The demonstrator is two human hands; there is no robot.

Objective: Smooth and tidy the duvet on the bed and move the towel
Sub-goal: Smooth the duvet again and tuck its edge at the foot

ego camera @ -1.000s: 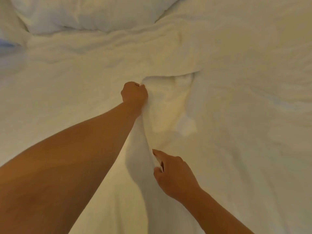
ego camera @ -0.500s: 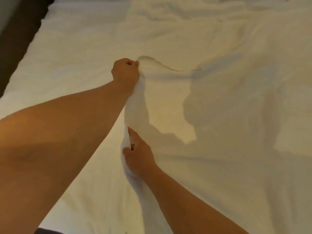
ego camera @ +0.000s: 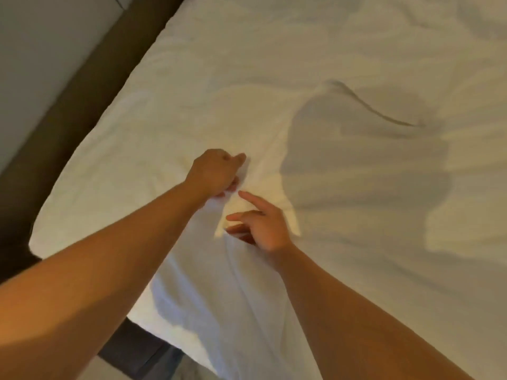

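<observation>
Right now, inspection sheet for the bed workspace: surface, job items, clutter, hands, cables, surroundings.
Surface: bed covered in white fabric, shadowed at centre right.
Job's things: duvet spread out, wrinkled, with a raised fold between the hands and a curved crease at upper right; its corner lies near the bed's left edge. Towel: nothing seen.
Clutter: nothing seen.
Hands: left hand has its fingers curled into the fold, a grip on the duvet; right hand has loose, spread fingers over the fabric, holding nothing.
Cables: nothing seen.
Surroundings: dark brown bed frame along the left, pale floor beyond it, dark patch at the bottom edge.
</observation>
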